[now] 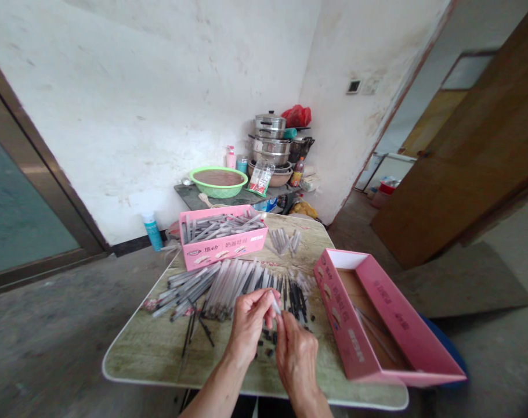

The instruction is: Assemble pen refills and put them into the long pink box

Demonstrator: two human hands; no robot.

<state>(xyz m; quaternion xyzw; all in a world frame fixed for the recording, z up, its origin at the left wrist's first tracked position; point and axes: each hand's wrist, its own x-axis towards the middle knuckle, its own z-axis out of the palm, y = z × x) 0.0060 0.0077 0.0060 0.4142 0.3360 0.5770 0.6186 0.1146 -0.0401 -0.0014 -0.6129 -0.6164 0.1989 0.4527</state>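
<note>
A: Hands?
B: Left hand (249, 322) and right hand (295, 354) meet over the near table (159, 348), both pinching one pale pen barrel (275, 304).
A: Surroundings?
B: Barrel pile (229, 281) just beyond; pink box (377, 325) to the right.

Both hands meet over the counter (151, 348): left hand (249, 325) and right hand (296, 354) pinch one pen barrel (275, 303) between fingertips. Pen barrels (229, 284) lie heaped just beyond; an open pink box (390, 331) sits right.
</note>
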